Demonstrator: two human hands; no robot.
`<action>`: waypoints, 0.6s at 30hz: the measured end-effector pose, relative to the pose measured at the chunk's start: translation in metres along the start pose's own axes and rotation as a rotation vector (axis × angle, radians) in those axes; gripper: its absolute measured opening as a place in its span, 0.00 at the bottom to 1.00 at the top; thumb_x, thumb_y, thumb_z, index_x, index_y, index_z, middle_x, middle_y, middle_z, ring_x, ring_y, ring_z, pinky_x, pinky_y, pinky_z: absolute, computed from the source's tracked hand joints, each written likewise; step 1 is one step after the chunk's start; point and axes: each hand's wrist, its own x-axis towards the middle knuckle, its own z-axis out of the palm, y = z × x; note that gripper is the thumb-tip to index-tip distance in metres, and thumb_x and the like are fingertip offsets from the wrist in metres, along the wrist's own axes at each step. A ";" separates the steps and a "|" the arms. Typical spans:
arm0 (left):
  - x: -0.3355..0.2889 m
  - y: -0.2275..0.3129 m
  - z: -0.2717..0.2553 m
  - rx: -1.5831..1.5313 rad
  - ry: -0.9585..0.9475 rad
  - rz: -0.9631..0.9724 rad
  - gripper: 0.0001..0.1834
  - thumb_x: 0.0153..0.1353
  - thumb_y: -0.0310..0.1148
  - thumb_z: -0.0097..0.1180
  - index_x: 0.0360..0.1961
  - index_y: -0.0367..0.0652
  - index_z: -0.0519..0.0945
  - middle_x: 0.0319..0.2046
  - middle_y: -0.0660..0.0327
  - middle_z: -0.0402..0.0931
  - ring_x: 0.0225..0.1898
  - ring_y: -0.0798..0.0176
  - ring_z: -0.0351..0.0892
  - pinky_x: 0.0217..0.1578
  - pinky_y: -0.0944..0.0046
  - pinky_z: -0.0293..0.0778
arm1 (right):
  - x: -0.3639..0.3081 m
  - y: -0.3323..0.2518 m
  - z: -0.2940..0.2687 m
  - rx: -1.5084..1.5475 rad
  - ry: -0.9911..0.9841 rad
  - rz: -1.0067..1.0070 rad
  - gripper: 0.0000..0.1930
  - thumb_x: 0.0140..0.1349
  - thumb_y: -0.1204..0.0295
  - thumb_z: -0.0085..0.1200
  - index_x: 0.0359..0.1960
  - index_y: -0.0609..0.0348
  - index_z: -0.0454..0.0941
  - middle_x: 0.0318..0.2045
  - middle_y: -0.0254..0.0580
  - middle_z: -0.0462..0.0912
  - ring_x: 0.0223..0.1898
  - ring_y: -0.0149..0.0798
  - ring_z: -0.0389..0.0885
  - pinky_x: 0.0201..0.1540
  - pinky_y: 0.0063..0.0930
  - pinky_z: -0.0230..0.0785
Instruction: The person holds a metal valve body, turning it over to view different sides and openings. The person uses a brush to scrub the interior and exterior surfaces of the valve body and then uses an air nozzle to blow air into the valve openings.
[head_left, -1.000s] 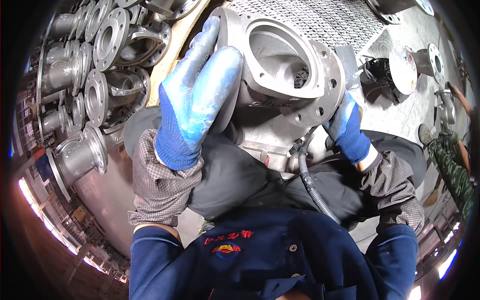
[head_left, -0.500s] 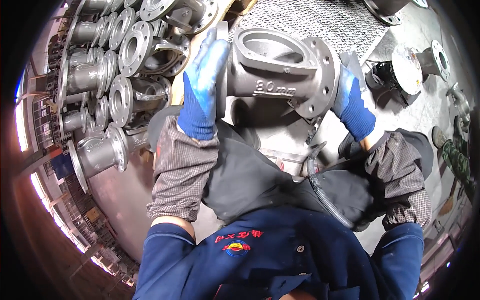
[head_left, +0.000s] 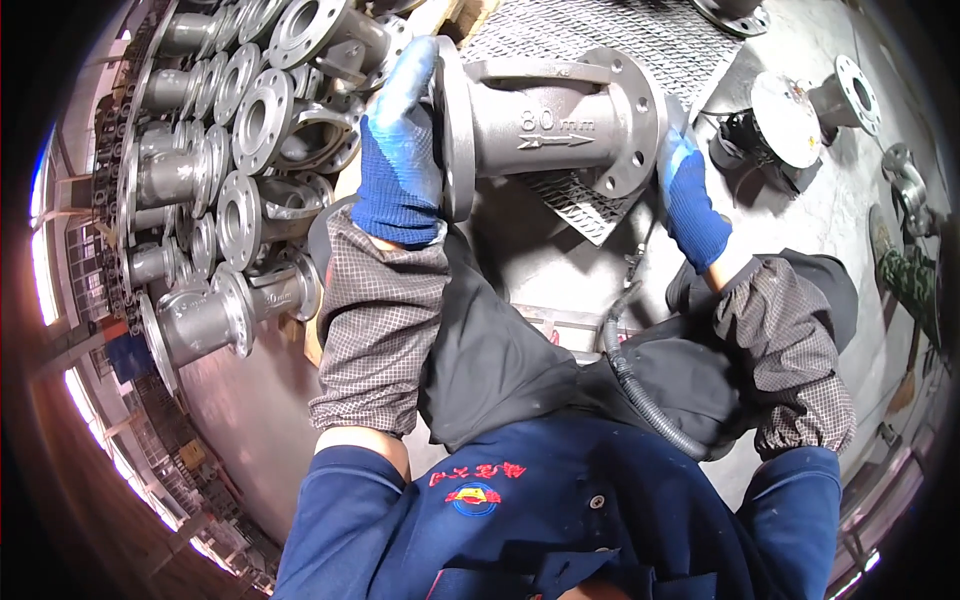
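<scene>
Grey flanged metal casting, gripped by blue-gloved left hand and right hand. Nine o'clock: stacked grey castings. Twelve: silver mesh panel, part-hidden.

The pipe fitting lies crosswise between the left hand, at its left end, and the right hand, at its right end. The mesh sheet extends beneath and beyond the pipe fitting; one corner projects on its near side. The stacked fittings stand left of it. Right of it is the round disc, with another fitting just beside; the curved pipe lies farther right. On its near side, the hose crosses the right leg.
</scene>
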 end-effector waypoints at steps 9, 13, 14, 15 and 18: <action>0.028 -0.010 0.047 0.822 -0.094 0.173 0.28 0.65 0.33 0.50 0.64 0.33 0.60 0.63 0.42 0.59 0.60 0.56 0.66 0.57 0.65 0.64 | 0.004 -0.002 -0.043 0.212 -0.090 -0.268 0.22 0.70 0.54 0.34 0.54 0.57 0.69 0.43 0.41 0.79 0.41 0.39 0.76 0.48 0.27 0.69; 0.038 -0.017 0.023 1.235 -0.307 0.751 0.26 0.58 0.24 0.55 0.60 0.43 0.68 0.63 0.38 0.56 0.62 0.45 0.64 0.59 0.56 0.65 | -0.009 -0.004 -0.037 0.177 -0.123 -0.159 0.20 0.71 0.58 0.33 0.48 0.62 0.70 0.35 0.42 0.77 0.33 0.33 0.75 0.34 0.30 0.70; 0.038 -0.018 0.017 1.155 -0.271 0.667 0.26 0.59 0.25 0.54 0.60 0.46 0.68 0.62 0.37 0.58 0.60 0.44 0.66 0.56 0.57 0.67 | -0.007 -0.007 -0.036 0.113 -0.118 -0.080 0.18 0.71 0.62 0.33 0.47 0.64 0.70 0.32 0.42 0.76 0.31 0.33 0.75 0.31 0.30 0.70; 0.037 -0.018 0.012 1.077 -0.230 0.583 0.25 0.60 0.26 0.53 0.60 0.48 0.69 0.61 0.36 0.59 0.58 0.42 0.69 0.54 0.58 0.69 | -0.012 -0.020 -0.033 0.050 -0.125 0.003 0.16 0.71 0.66 0.33 0.46 0.65 0.70 0.29 0.43 0.74 0.29 0.33 0.74 0.29 0.30 0.70; 0.030 -0.017 -0.004 1.183 -0.206 0.804 0.22 0.60 0.25 0.52 0.57 0.47 0.72 0.57 0.38 0.67 0.53 0.45 0.75 0.50 0.60 0.73 | -0.020 -0.032 -0.034 -0.162 -0.073 -0.213 0.14 0.70 0.71 0.34 0.43 0.67 0.71 0.25 0.44 0.72 0.26 0.33 0.73 0.28 0.29 0.70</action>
